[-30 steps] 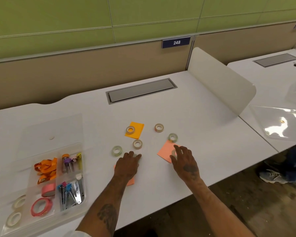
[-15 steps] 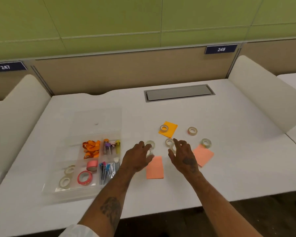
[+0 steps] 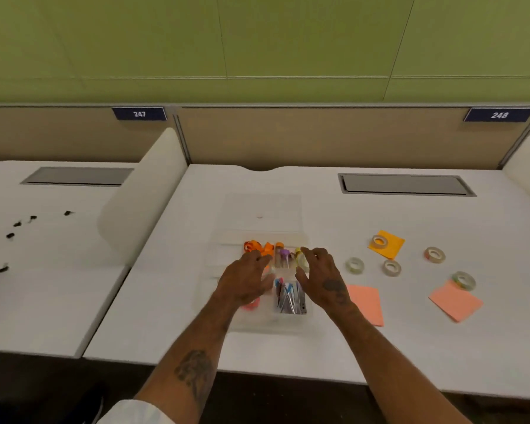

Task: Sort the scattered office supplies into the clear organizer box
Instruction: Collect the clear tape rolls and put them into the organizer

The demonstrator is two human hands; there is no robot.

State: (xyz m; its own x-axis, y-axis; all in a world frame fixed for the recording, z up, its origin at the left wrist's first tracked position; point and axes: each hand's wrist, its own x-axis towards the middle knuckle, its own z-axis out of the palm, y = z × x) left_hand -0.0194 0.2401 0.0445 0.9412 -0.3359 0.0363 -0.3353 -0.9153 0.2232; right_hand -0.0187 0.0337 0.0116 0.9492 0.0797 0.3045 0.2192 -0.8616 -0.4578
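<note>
Far left of the clear organizer box (image 3: 259,323), small black clips (image 3: 10,235) are scattered on the neighbouring desk (image 3: 43,295). Inside the box, orange pieces (image 3: 254,246), capped tubes (image 3: 283,255), a pink tape ring (image 3: 252,304) and blue-tipped pens (image 3: 288,296) are already sorted. The left hand (image 3: 245,281) and right hand (image 3: 322,280) are held above the box, fingers spread and relaxed; nothing is seen to be gripped. Right of the box, 5 tape rolls (image 3: 355,265) and 3 sticky-note pads (image 3: 367,304) are left unsorted, 1 roll resting on the orange pad (image 3: 390,250). The task is judged roughly half done.
</note>
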